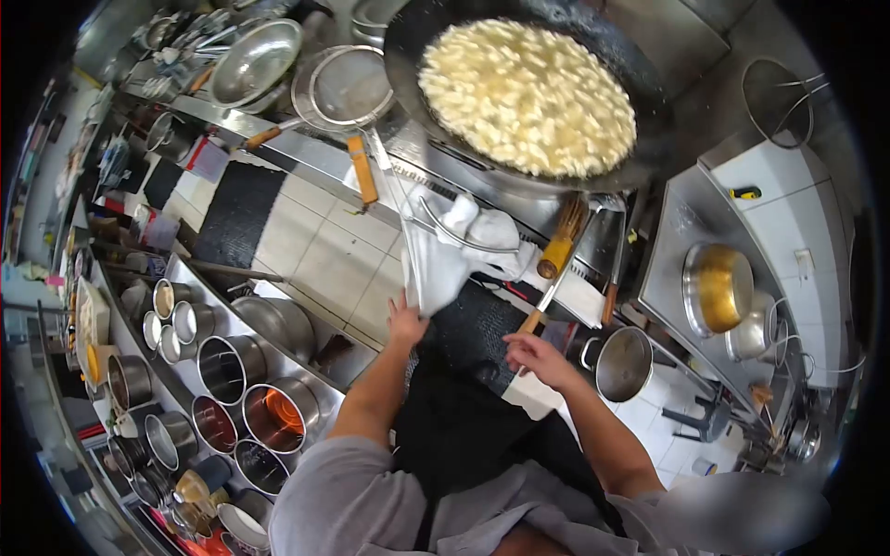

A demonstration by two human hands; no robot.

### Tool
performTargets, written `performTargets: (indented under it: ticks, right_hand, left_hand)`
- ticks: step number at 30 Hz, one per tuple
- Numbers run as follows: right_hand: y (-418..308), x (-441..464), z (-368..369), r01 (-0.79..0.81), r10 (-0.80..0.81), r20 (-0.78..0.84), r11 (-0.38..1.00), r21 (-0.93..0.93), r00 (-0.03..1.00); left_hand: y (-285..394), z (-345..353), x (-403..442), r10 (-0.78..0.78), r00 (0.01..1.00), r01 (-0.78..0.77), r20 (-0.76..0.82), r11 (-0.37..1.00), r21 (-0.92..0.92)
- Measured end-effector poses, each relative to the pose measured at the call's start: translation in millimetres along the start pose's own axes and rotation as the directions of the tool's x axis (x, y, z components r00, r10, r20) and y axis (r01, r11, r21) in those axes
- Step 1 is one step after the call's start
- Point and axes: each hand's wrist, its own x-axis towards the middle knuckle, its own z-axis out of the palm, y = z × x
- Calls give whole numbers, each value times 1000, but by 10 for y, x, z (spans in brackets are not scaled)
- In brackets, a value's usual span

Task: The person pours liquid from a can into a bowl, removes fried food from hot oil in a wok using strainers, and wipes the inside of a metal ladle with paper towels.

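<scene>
A large black wok (408, 69) on the stove at the top holds many pale pieces in bubbling oil. My left hand (406, 322) is at the lower end of a long metal utensil (413, 250), beside a hanging white cloth (440, 269); its fingers look spread, and whether they touch the utensil is unclear. Near the wooden handle end of another long utensil (532, 321) is my right hand (538, 357), fingers partly curled and apart, holding nothing. A wooden-handled brush (558, 248) lies on the stove's front edge, left of a ladle (610, 301).
Round strainers (350, 85) and a metal colander (256, 65) rest at the upper left. Several steel pots, one a dark-red container (214, 423), stand at the lower left. On the right are a pot (623, 364) and a brass-coloured bowl (723, 289).
</scene>
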Motion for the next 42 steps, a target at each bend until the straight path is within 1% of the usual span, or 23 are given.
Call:
performTargets:
  ticks: [2,3,4,6,8,10,11,13,15,16,18,19,20,22,23,24,27,31,35,37,39,41,42]
  right_hand:
    - [-50,375,89,42,-39,31,993,-111,999]
    - [-26,590,117,91,-91,5,985,-148,996]
    - [14,812,191,135,-140,-17,975,-179,990]
    - [28,1231,430,87,-99,-144,992,-90,985]
    - [350,1912,695,44,-81,-336,992,-116,938]
    - [513,2117,1020,-18,-63,-374,978,-208,925]
    - [514,2185,1091,-24,-61,-337,970,-244,939]
    - [308,2146,1133,0,-69,-203,947,-323,977]
    - [35,2102,1080,105,-105,23,897,-429,994]
    - [-140,2069,1031,206,-138,175,854,-477,975]
    - [-678,1999,864,470,-163,493,649,-599,854]
    - [-1006,1996,807,550,-108,587,516,-657,802]
    - [-1539,2085,812,496,273,518,151,-855,810]
    - [-1987,2467,889,-125,342,205,735,-666,917]
    - [-2006,2714,928,57,-27,54,695,-717,998]
    - [-1986,2997,937,202,-411,-70,581,-788,909]
    - [-2030,3603,1019,-91,-360,-350,573,-815,865]
    - [-2144,3529,1238,-247,-310,-384,399,-883,870]
    - [-2372,3500,1321,-223,-218,-387,532,-817,896]
    - [-2463,3351,1304,3,-73,-184,935,-355,980]
    - [-2660,3108,1346,102,-99,-37,992,81,994]
    - [-2788,2886,1321,121,-123,7,985,126,992]
    - [-2820,2721,1285,128,-138,46,976,179,989]
  left_hand:
    - [-32,-204,-419,202,979,-200,15,977,-79]
    - [-14,-335,-538,305,951,-273,43,900,-340]
    - [143,-573,-674,374,927,-263,32,708,-655]
    - [192,-685,-781,292,946,103,141,144,-984]
    - [451,-712,-799,30,998,34,55,488,-872]
    - [963,-573,-795,25,1000,13,17,139,-990]
    - [1146,-622,-807,-143,972,-182,-185,38,-983]
    - [736,-182,-74,208,958,-86,-198,-448,-890]
    - [397,274,235,280,892,-171,-355,-518,-838]
    - [155,75,294,213,945,-256,-248,8,-967]
    - [-358,-478,555,-27,980,-63,-197,898,-436]
    - [-572,-724,664,-184,976,101,-120,862,-497]
    - [-822,-859,853,-201,956,52,-213,832,-552]
    - [-902,-1268,1109,-204,950,-31,-236,690,-723]
    - [-730,-1704,1169,-164,970,-60,-180,556,-829]
    - [-566,-1964,1290,-120,984,-59,-135,493,-868]
    - [-96,-2466,1491,-62,998,32,15,279,-960]
    - [80,-2628,1772,-74,982,174,174,-17,-985]
    - [230,-2918,1713,60,987,149,151,40,-988]
    - [117,-2974,1781,52,987,154,153,-13,-988]
    - [25,-3117,1726,98,987,138,126,-124,-983]
    - [-102,-3323,1392,279,957,148,81,-227,-962]
    - [-91,-3416,1139,191,979,103,73,-152,-983]
